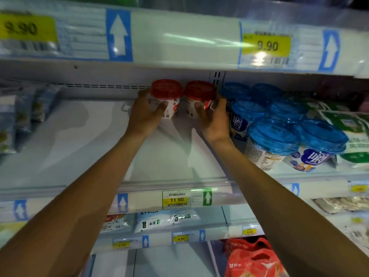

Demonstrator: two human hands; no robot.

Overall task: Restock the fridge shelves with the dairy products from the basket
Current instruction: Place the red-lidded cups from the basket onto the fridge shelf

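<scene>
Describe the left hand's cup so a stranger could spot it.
Find the shelf above the 11.90 tag. At its back, the left hand grips a red-lidded cup. Its twin is between it and the blue-lidded cups.

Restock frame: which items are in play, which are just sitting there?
In play: left hand gripping left red-lidded cup; right hand gripping right red-lidded cup; shelf.
Idle: blue-lidded cups, green pouches, 11.90 price tag.

1 head camera faces the fridge shelf [79,136] closely.
</scene>
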